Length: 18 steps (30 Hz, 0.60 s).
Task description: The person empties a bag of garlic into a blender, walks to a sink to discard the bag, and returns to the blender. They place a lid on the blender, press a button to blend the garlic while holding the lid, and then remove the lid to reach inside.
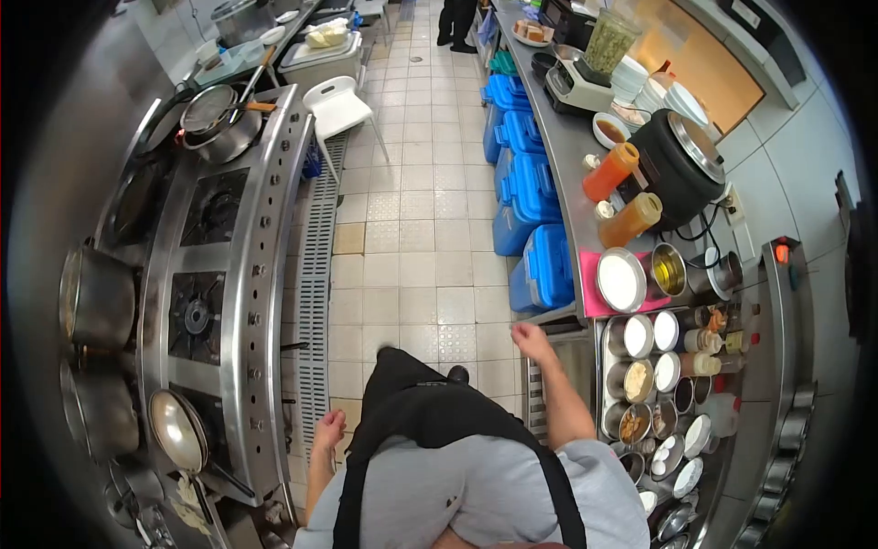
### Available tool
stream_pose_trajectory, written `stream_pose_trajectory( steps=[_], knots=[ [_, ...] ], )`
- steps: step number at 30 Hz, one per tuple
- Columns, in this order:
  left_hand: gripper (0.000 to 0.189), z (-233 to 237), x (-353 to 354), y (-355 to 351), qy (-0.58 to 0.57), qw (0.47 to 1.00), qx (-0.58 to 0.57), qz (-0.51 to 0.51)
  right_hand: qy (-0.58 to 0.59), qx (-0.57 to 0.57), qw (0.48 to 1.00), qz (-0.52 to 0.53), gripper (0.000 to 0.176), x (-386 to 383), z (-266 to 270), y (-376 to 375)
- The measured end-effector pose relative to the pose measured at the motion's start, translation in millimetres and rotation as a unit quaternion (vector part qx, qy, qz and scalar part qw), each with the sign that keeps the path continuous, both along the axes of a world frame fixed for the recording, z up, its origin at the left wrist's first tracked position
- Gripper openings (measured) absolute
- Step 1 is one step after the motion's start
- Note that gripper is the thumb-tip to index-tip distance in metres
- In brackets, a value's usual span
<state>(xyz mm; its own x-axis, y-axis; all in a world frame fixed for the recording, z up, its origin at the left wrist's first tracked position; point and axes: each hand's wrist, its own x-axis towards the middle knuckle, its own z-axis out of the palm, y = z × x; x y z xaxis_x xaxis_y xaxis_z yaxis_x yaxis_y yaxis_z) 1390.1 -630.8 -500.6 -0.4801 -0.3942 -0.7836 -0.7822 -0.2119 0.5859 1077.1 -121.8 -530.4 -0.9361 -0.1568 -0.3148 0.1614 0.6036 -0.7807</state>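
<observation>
My left hand (pixel 330 428) hangs low beside my apron (pixel 439 403), its fingers curled in, and I see nothing in it. It is nearest to the front of the steel gas stove (pixel 247 284) but apart from it. My right hand (pixel 531 342) swings forward with its fingers loosely closed and nothing visible in them. It is in the air, close to the end of the steel counter (pixel 572 156) and the blue lidded bins (pixel 541 270). Neither hand touches anything that I can see.
A tiled aisle (pixel 416 238) runs ahead, with a floor drain grate (pixel 316 274) along the stove. A white stool (pixel 338 108) juts in at the left. Pans (pixel 178 430) sit on burners. Metal ingredient tubs (pixel 631 380) line the right. Another person (pixel 455 23) stands far ahead.
</observation>
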Motion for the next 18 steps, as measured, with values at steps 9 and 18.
stream_pose_trajectory(
  steps=[9, 18],
  knots=[
    [0.039, -52, -134, -127, -0.064, 0.981, -0.069, -0.172, -0.072, -0.037, 0.995, -0.062, 0.022, -105, -27, -78],
    [0.036, -91, -397, -308, 0.011, 0.967, -0.135, -0.217, -0.07, -0.038, 0.978, -0.192, 0.026, -154, 73, -176]
  ],
)
